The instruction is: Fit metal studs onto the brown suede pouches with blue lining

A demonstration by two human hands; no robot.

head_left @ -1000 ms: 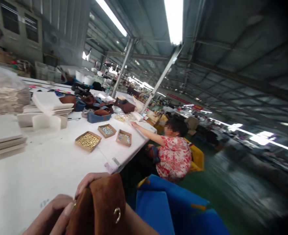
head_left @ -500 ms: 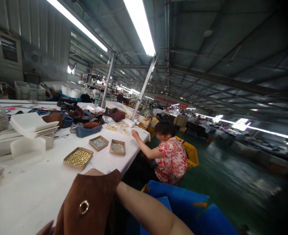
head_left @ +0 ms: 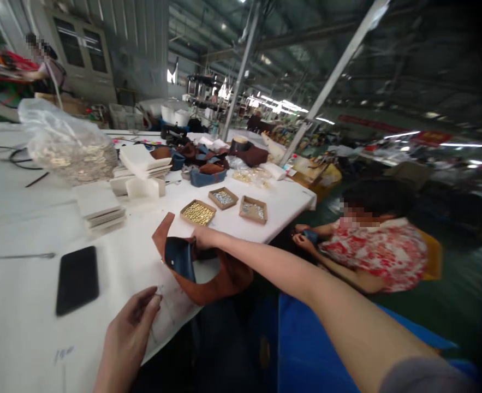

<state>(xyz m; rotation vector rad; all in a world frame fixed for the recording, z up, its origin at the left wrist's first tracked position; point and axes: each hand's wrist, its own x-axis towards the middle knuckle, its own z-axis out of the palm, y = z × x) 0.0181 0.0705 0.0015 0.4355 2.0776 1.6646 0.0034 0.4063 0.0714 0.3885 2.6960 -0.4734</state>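
My right hand reaches across the table corner and grips a leather piece, brown on one face with a dark blue part inside its loop. The piece hangs partly past the table edge, and the grasping fingertips are largely hidden behind it. Lower down, my left hand is just above the white table, apart from the leather, thumb and fingertips pinched together. Whatever may be between those fingertips is too small to name. Beyond the leather sits a cardboard tray of gold-coloured metal fittings.
Two cardboard trays hold silvery fittings. A black phone, stacked white pieces and a clear bag lie at left. A co-worker in a patterned shirt sits at right, near a blue bin.
The view has swung left and down. The brown leather has turned, showing its loop and blue part; its metal ring is out of sight. My left hand has come fully into view, off the leather.
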